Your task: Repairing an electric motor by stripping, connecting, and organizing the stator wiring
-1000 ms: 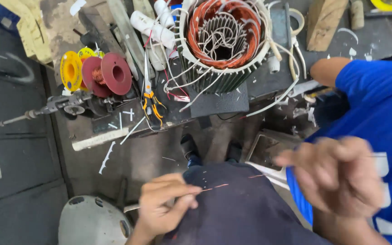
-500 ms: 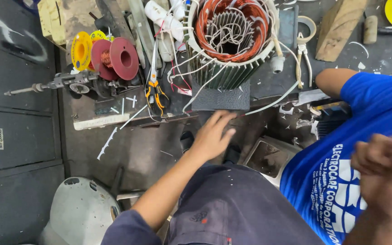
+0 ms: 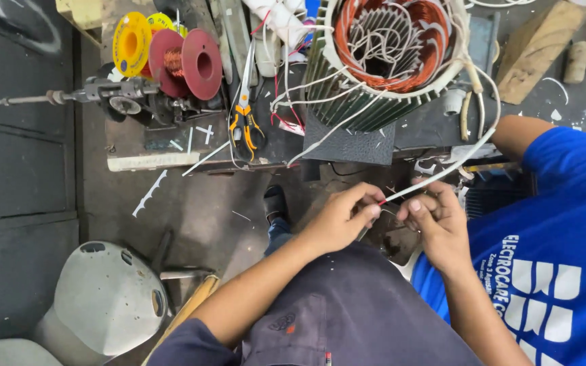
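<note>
My left hand [image 3: 342, 218] and my right hand [image 3: 434, 218] meet over my lap, fingertips almost touching. Both pinch the end of a white sleeved lead [image 3: 442, 173] with a small red tip. That lead runs up and right to a motor stator [image 3: 391, 57] lying on the workbench [image 3: 171, 139], its copper windings and several white leads showing. Part of the lead's end is hidden between my fingers.
Orange-handled scissors [image 3: 244, 112] lie left of the stator. A red wire spool [image 3: 188, 62] and a yellow spool [image 3: 132, 44] sit beside a metal winding tool [image 3: 96, 93]. A grey stool [image 3: 103, 298] stands at lower left. A wooden block [image 3: 534, 47] lies at upper right.
My left hand reached up toward the bench, then came back down. My right hand moved in from the right. Both now pinch the white lead.
</note>
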